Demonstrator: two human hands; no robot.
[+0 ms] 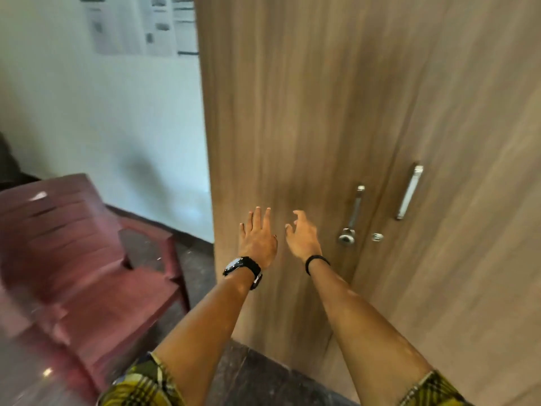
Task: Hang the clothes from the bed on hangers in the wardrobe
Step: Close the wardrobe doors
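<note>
Far left: stacked red chairs [73,259], blurred, on a dark floor [257,373], just beside the wardrobe's side; close enough to crowd a step that way. Behind them a pale wall [102,127] with printed sheets [137,24] pinned high up.

Next, left hand [257,238], watch [244,268] at the wrist, fingers straight and spread, holding nothing, stretched out toward the left door [278,112]; contact with the wood cannot be told. Probably held flat to steady or press the panel.

Beside it, right hand [303,235], dark band [317,262] on the wrist, fingers loosely curled and apart, empty, short of the left handle [354,212] and seemingly aimed at it, ready to hook and pull.

Further right, the seam, a small keyhole [377,237], then the right handle [409,191] on the right door [483,171].

Both wardrobe doors shut, so rail and hangers hidden; doors themselves the thing in the way. No clothes and no bed in view; presumably somewhere outside the frame. Task barely begun, by the look of it: opening comes first. Swing of the left door may meet the chairs; worth minding.
</note>
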